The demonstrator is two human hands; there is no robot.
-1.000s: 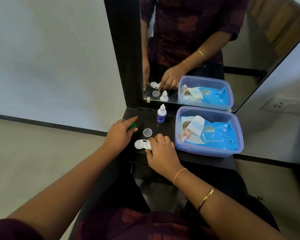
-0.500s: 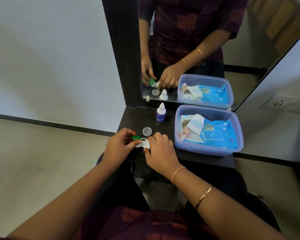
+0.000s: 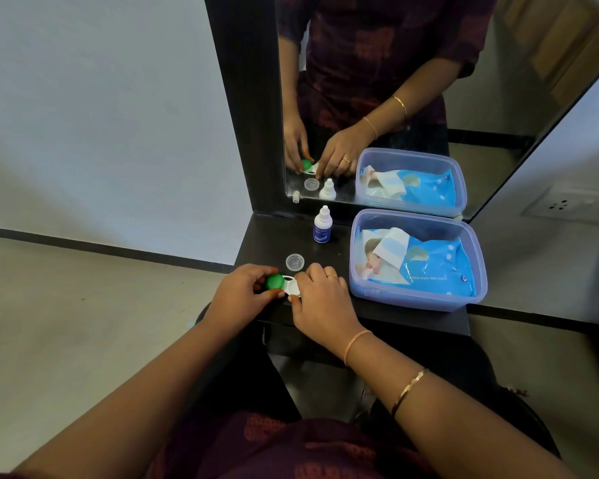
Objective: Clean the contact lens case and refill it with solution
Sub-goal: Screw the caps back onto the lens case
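Now the left hand (image 3: 241, 292) pinches the green cap (image 3: 274, 282) at one end of the white contact lens case (image 3: 291, 288), the right hand (image 3: 322, 302) gripping the other end.

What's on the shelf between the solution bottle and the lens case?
In the head view, a clear round cap lies on the dark shelf between the solution bottle and the white lens case.

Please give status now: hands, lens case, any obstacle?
Left hand holds green cap at lens case. Right hand grips it. Clear cap lies loose behind; nothing blocks.
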